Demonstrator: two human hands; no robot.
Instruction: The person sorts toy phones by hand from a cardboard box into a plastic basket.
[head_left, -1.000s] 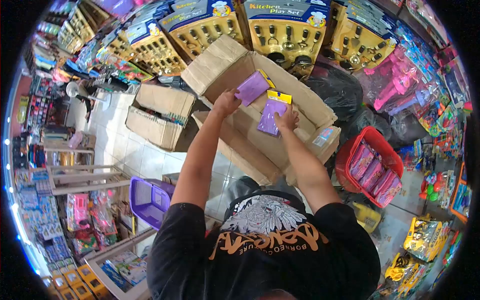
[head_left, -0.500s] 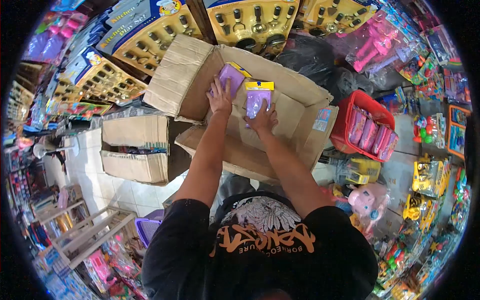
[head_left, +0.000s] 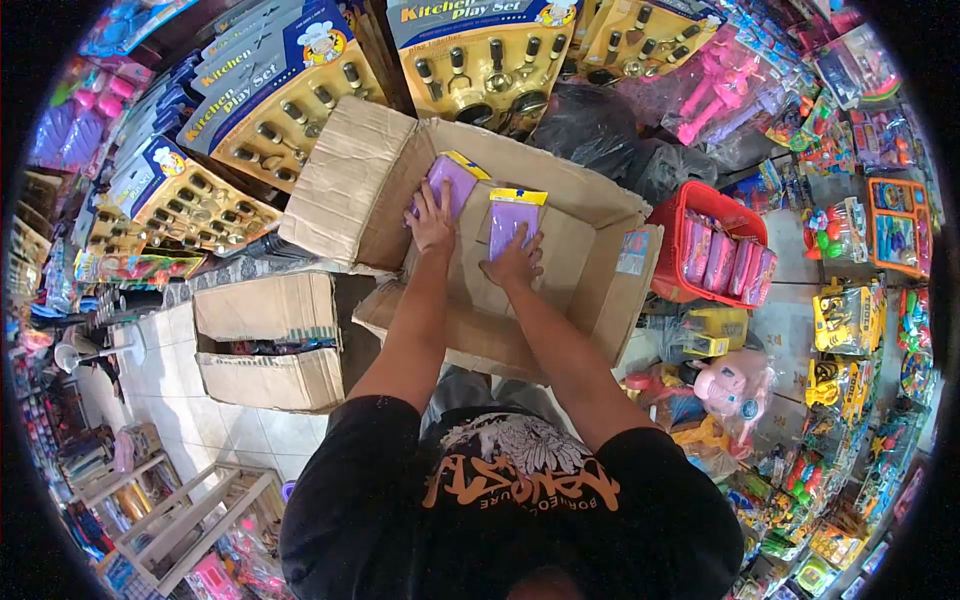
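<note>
Inside a large open cardboard box (head_left: 575, 290), two flat purple packs with yellow header cards lie side by side. My left hand (head_left: 432, 222) rests with spread fingers on the left purple pack (head_left: 455, 183), which is tilted against the box's left side. On the lower part of the right purple pack (head_left: 512, 218) lies my right hand (head_left: 514, 262), its fingers apart and reaching over the pack's right edge. The palm and wrist cover the lower end of that pack. What is inside the packs cannot be made out.
A red basket (head_left: 668, 250) with several pink packs stands right of the box. Another cardboard box (head_left: 265, 375) is at the left. Kitchen play sets (head_left: 490, 60) line the back, beside black plastic bags (head_left: 590, 130). Bagged toys hang or lie along the right.
The view has shifted slightly, so the box and its surroundings sit a little lower and further left. Both hands remain on the same two purple packs.
</note>
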